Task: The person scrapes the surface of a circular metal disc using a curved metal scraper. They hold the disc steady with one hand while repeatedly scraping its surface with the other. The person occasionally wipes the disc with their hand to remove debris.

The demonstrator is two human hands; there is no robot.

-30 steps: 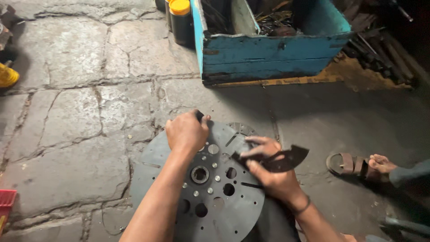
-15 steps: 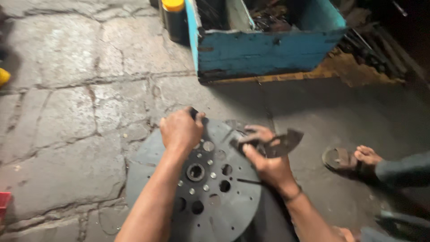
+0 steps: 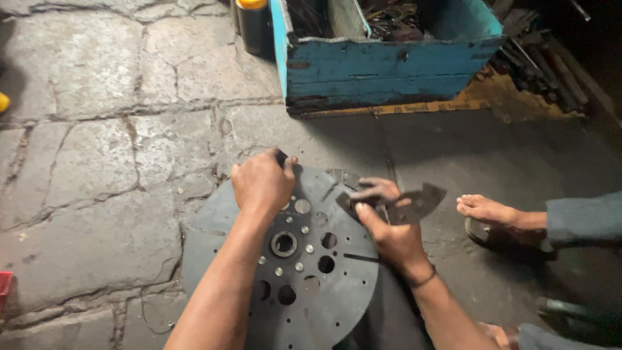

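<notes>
Shifted little since earlier: left hand (image 3: 262, 183) clenched on dark tool (image 3: 281, 157) at disc (image 3: 324, 285) rim; right hand (image 3: 389, 227) gripped curved plate (image 3: 414, 204) beside it. Probably stiff, heavy steel; best held by edges.

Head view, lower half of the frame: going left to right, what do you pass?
Red object at the edge → cracked stone floor → round metal disc → left hand → right hand → curved dark metal plate → another person's bare foot → grey trouser leg.

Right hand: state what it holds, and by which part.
The right hand pinches a dark curved metal plate at its left end, above the round disc.
</notes>
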